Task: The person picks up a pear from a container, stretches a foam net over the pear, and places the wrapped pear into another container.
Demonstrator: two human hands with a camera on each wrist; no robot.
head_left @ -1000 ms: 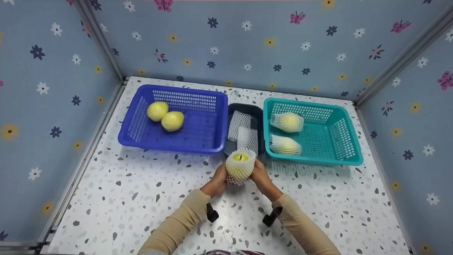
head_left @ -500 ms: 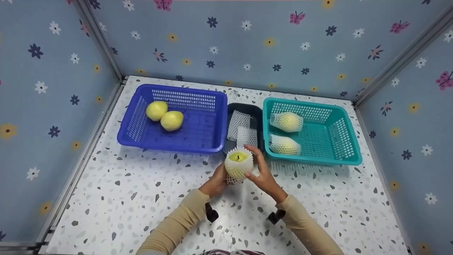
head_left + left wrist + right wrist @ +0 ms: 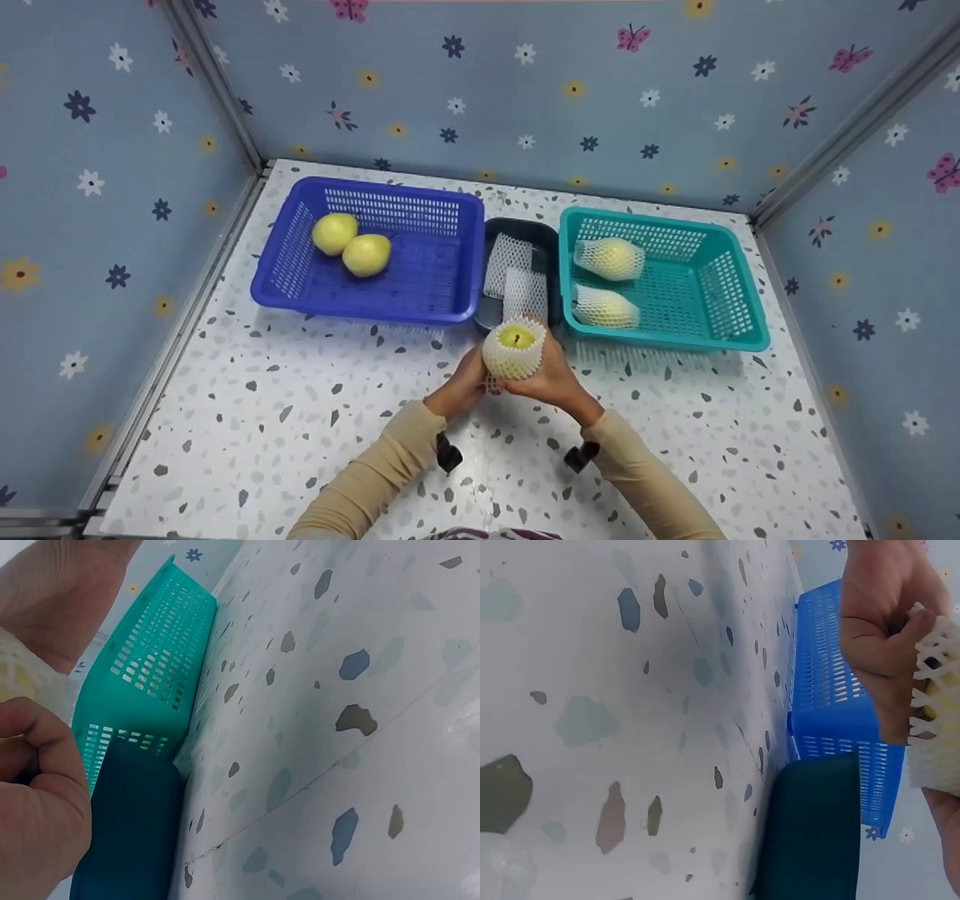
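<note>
A round yellow fruit with a dark stem sits in a white foam net sleeve, stem end uppermost, in front of the dark tray. My left hand grips the sleeved fruit from the left; in the left wrist view its fingers are curled at the net. From the right, my right hand holds it, thumb across the near side and other fingers mostly behind. The right wrist view has the net's open mesh edge at the left hand's curled fingers.
A blue basket with two bare yellow fruits stands at left. A dark tray in the middle holds flat foam nets. At right, a teal basket contains two sleeved fruits. Patterned walls enclose the speckled table.
My right hand opened its grasp and shifted on the fruit half a second ago, and now wraps it with the thumb in front. The left hand stays at the left side.
</note>
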